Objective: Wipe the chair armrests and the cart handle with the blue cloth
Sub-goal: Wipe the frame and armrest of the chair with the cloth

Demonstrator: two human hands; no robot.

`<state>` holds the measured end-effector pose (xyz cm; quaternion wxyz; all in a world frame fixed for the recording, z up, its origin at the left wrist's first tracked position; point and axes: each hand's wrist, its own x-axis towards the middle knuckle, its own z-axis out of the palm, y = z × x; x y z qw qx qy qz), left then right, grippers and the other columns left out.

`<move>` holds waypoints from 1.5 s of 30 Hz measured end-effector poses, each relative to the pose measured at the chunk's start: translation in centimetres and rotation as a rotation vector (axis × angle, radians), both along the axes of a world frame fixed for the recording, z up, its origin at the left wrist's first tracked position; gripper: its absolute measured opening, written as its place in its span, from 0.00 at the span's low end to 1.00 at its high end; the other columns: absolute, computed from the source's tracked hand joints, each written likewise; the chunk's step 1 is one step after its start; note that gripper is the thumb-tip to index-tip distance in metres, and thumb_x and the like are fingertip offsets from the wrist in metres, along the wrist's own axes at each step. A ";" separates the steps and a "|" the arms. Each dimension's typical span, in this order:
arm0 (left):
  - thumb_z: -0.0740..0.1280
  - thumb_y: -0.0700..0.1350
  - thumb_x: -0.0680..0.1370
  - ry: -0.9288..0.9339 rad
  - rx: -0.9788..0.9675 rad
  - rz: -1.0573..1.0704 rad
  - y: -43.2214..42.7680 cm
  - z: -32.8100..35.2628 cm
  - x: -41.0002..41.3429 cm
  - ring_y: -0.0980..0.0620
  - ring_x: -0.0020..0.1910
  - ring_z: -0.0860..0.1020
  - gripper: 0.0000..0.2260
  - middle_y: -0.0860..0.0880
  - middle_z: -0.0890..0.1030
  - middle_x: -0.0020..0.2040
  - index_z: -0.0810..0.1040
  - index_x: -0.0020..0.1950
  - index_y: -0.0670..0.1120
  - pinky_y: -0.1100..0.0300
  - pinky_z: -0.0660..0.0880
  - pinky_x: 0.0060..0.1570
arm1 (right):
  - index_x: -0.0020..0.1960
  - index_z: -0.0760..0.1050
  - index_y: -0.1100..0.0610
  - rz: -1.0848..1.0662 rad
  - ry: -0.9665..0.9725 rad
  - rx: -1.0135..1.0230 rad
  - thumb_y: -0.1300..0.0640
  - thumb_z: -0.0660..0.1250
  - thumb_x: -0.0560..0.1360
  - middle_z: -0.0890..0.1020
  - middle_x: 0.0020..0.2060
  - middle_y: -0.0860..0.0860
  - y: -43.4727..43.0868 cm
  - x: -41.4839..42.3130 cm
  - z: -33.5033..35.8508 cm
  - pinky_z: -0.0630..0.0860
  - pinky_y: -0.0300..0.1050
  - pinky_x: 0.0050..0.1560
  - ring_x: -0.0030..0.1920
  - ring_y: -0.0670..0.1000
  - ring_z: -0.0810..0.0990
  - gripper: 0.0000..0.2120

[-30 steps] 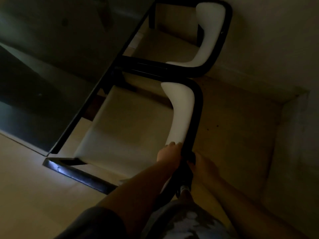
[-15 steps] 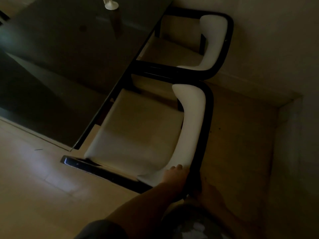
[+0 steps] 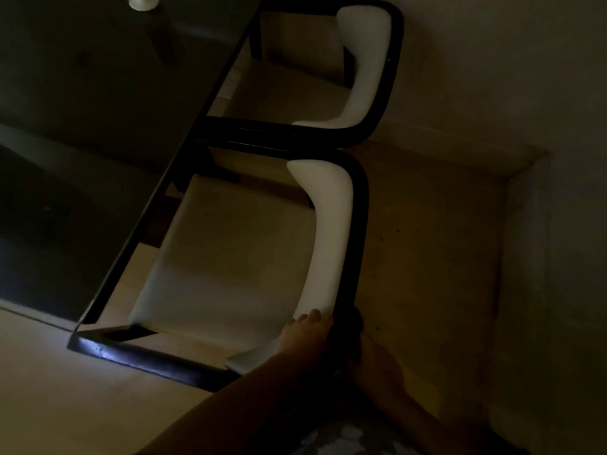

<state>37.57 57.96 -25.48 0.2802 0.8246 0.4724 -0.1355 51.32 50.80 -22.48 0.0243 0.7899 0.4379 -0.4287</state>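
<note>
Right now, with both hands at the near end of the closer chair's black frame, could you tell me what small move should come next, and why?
Probably slide the right hand forward along the black frame. Both hands sit at its near end, the left hand resting by the white backrest, and the length ahead looks untouched. The cloth is too dark to make out.

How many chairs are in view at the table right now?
2. The near chair is by the left hand and right hand; the far chair is beyond it. Others may be outside the frame.

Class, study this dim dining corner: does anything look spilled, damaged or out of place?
Nothing stands out. Both chairs, near and far, sit tucked squarely at the dark table; no spill shows, though the dim light hides detail.
</note>
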 end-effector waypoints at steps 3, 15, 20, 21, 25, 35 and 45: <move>0.61 0.48 0.78 -0.026 0.048 0.041 2.9 0.0 2.0 0.42 0.48 0.79 0.14 0.45 0.76 0.52 0.69 0.63 0.48 0.48 0.75 0.46 | 0.62 0.73 0.53 -0.024 0.044 0.080 0.46 0.66 0.76 0.82 0.52 0.51 3.4 2.4 0.3 0.78 0.47 0.47 0.48 0.52 0.81 0.19; 0.66 0.47 0.76 0.022 0.116 0.189 20.6 0.8 11.3 0.41 0.45 0.78 0.15 0.44 0.74 0.51 0.67 0.60 0.47 0.51 0.71 0.37 | 0.56 0.71 0.54 -0.117 0.152 0.276 0.47 0.67 0.74 0.80 0.47 0.50 21.7 11.2 -2.5 0.72 0.43 0.35 0.43 0.50 0.79 0.15; 0.67 0.45 0.76 0.017 0.099 0.374 27.7 1.4 14.5 0.42 0.46 0.77 0.12 0.43 0.75 0.49 0.69 0.58 0.45 0.49 0.75 0.40 | 0.63 0.70 0.58 -0.097 0.216 0.333 0.51 0.67 0.76 0.79 0.56 0.54 29.7 13.6 -2.3 0.68 0.42 0.45 0.52 0.51 0.78 0.18; 0.66 0.43 0.76 0.016 0.093 0.411 28.8 1.3 14.8 0.41 0.47 0.77 0.12 0.43 0.75 0.50 0.70 0.57 0.44 0.48 0.75 0.41 | 0.65 0.69 0.59 -0.071 0.226 0.330 0.53 0.67 0.77 0.78 0.58 0.56 31.2 13.8 -2.3 0.68 0.43 0.47 0.56 0.55 0.78 0.20; 0.69 0.39 0.74 0.072 0.115 0.414 31.3 1.3 15.5 0.39 0.49 0.78 0.15 0.40 0.77 0.53 0.67 0.56 0.43 0.44 0.74 0.43 | 0.67 0.67 0.62 0.016 0.219 0.317 0.54 0.66 0.78 0.77 0.61 0.59 34.5 14.6 -2.9 0.70 0.46 0.48 0.60 0.59 0.77 0.21; 0.66 0.40 0.76 0.075 0.126 0.543 31.2 1.3 16.0 0.39 0.46 0.79 0.10 0.42 0.78 0.50 0.67 0.53 0.44 0.49 0.70 0.36 | 0.66 0.67 0.61 0.072 0.197 0.277 0.55 0.65 0.78 0.77 0.60 0.60 35.1 14.6 -2.8 0.74 0.52 0.51 0.59 0.60 0.78 0.19; 0.60 0.43 0.79 0.055 0.079 0.515 22.4 2.8 14.1 0.42 0.47 0.78 0.10 0.43 0.77 0.53 0.68 0.60 0.46 0.53 0.67 0.37 | 0.56 0.71 0.60 0.070 0.151 0.263 0.57 0.64 0.79 0.78 0.56 0.59 26.9 12.8 -1.0 0.75 0.38 0.41 0.41 0.51 0.76 0.09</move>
